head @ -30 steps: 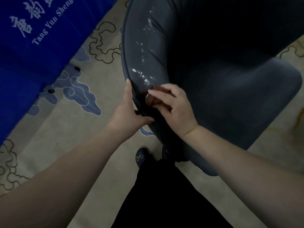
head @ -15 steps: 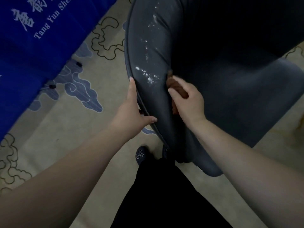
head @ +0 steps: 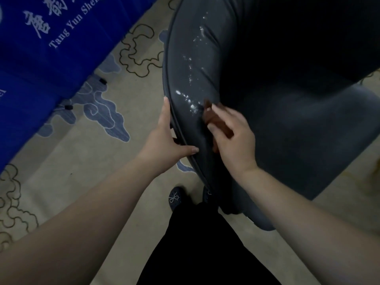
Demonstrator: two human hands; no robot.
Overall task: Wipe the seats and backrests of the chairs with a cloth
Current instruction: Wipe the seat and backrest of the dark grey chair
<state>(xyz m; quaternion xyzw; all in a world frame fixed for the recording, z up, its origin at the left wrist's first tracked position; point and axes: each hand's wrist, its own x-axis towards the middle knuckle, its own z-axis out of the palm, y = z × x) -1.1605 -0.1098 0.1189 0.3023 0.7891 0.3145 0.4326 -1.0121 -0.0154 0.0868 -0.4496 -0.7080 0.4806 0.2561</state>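
A dark grey upholstered chair point(head: 298, 124) fills the upper right, its curved backrest edge facing me. White dusty specks point(head: 190, 101) run down the inside of the backrest. My left hand point(head: 166, 138) grips the backrest's piped outer rim, fingers behind it and thumb on the inner face. My right hand point(head: 232, 138) presses a small brown cloth point(head: 211, 118) against the inner backrest just below the lowest specks; most of the cloth is hidden under my fingers.
A blue cloth-covered table point(head: 41, 50) with white lettering stands at the upper left, its black feet on the beige carpet point(head: 98, 171) with cloud patterns. My dark shoes point(head: 175, 197) and black trousers are at the bottom centre, close to the chair's base.
My right hand with the cloth slid from the backrest's rim to its inner face, then shifted slightly lower. My left hand kept its hold on the rim.
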